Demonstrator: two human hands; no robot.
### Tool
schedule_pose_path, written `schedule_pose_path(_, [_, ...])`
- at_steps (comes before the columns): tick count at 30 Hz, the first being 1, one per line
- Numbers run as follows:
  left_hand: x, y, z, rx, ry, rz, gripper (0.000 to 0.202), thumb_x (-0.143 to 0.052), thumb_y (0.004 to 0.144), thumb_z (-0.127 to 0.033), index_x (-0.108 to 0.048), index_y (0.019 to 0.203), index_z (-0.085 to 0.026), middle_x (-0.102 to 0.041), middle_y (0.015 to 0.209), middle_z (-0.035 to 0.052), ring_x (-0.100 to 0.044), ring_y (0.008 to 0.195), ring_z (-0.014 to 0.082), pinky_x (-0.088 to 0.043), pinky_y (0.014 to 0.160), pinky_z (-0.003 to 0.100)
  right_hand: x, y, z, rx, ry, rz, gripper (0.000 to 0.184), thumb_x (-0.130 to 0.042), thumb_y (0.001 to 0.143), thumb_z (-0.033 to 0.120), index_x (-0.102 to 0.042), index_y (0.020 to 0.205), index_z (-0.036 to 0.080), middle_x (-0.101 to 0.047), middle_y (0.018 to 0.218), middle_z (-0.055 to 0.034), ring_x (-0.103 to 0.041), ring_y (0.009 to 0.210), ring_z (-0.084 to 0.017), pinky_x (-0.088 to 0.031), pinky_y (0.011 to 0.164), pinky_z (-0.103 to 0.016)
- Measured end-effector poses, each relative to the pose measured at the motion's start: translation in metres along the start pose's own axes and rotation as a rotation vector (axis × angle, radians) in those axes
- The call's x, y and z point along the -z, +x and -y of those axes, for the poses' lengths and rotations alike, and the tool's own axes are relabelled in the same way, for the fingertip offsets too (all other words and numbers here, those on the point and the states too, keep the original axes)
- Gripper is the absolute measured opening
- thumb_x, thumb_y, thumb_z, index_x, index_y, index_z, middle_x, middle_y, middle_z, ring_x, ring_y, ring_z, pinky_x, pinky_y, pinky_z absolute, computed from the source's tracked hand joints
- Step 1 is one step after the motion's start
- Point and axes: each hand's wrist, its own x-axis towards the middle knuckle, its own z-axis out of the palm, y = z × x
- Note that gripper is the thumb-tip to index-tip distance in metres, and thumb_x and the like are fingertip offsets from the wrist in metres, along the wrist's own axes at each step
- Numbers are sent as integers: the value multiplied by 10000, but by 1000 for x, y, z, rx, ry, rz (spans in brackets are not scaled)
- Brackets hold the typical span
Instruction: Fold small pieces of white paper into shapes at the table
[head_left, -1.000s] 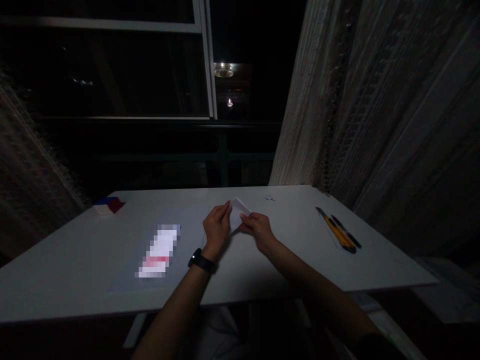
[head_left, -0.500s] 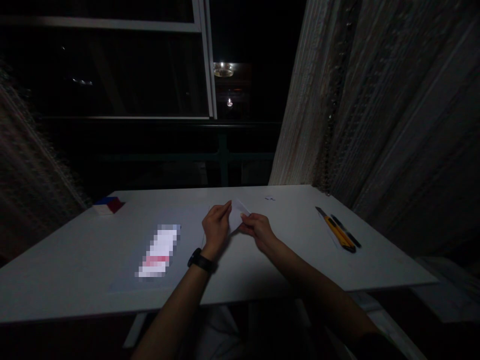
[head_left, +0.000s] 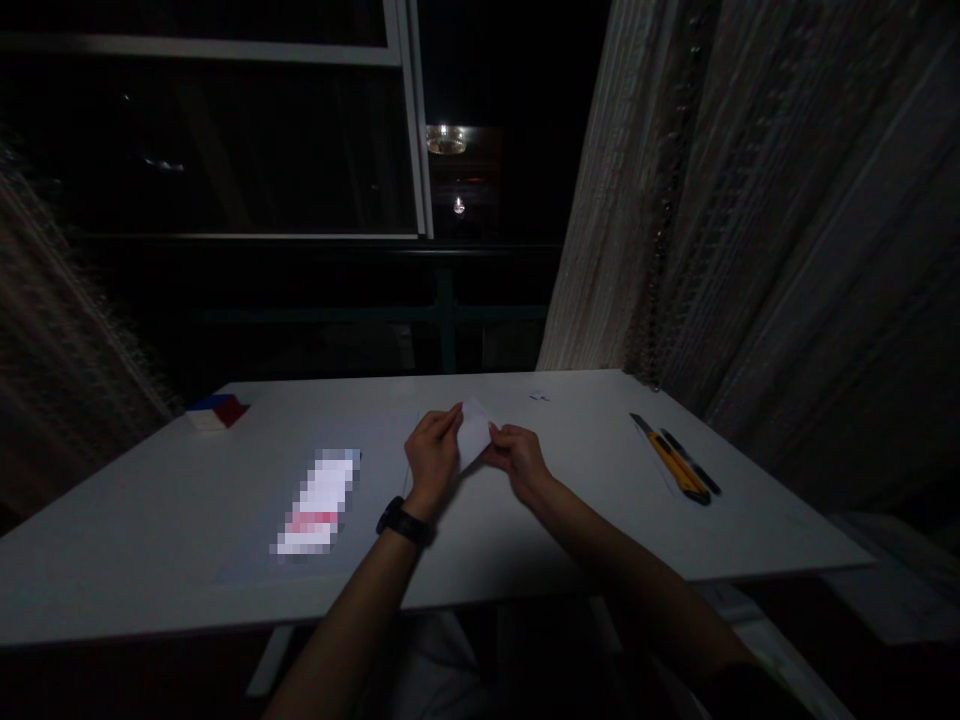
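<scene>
A small piece of white paper (head_left: 473, 434) is held up between my two hands over the middle of the table; it looks folded. My left hand (head_left: 433, 447), with a black watch on its wrist, pinches the paper's left side between thumb and fingers. At the right edge my right hand (head_left: 520, 456) grips it, thumb on top and the other fingers curled underneath. Left of my hands lies a lit phone (head_left: 319, 503) with its screen blurred out.
The white table (head_left: 600, 520) carries a red, white and blue cube (head_left: 215, 411) at the far left. Tiny paper scraps (head_left: 539, 396) lie near the back edge. On the right are a yellow utility knife (head_left: 679, 465) and a black pen (head_left: 691, 461). Curtains (head_left: 592, 220) hang behind.
My right thumb and fingers have shifted slightly right along the paper, and more of its face now shows. My left hand has hardly moved.
</scene>
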Motion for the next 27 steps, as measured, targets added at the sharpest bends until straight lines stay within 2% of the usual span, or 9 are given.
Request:
schedule_pose_path(4, [0,0,0,10,10,0,231,-528,821,-270,-683,987,-231,-639,793,24,-582,727,132,-425,671,242,-1,1,-1,24,-41,-24,288,-748,529,322,-516,510,153,-540,517,18,-529,520,-104,-505,591,-291])
schedule_pose_path(9, [0,0,0,18,7,13,229,-531,819,-269,-682,988,-241,-643,801,24,-585,741,135,-421,675,242,-1,2,-1,66,-67,-124,298,-774,481,315,-527,506,152,-541,525,19,-539,542,-104,-497,603,-271])
schedule_pose_path(17, [0,1,3,48,-26,13,234,-532,816,-296,-682,985,-239,-652,817,29,-592,757,143,-432,692,253,-3,-2,6,56,-55,-97,283,-742,517,365,-558,532,151,-558,540,7,-529,517,-104,-491,563,-268])
schedule_pose_path(21, [0,1,4,99,-112,35,241,-550,796,-328,-688,971,-237,-662,842,33,-603,787,152,-441,725,263,-3,0,4,114,-66,-147,305,-754,497,385,-561,543,153,-562,537,8,-537,528,-111,-478,566,-266])
schedule_pose_path(24, [-2,2,4,187,-185,48,277,-584,761,-358,-687,976,-217,-673,851,41,-605,795,164,-444,732,275,-1,2,5,129,-67,-159,307,-742,493,402,-564,538,156,-557,530,14,-532,526,-113,-465,557,-267])
schedule_pose_path(27, [-3,4,5,384,-329,80,411,-657,682,-388,-664,1029,-168,-683,794,55,-610,735,174,-455,684,283,1,5,11,175,-118,-136,313,-729,488,416,-553,500,158,-540,492,20,-499,491,-108,-430,521,-256])
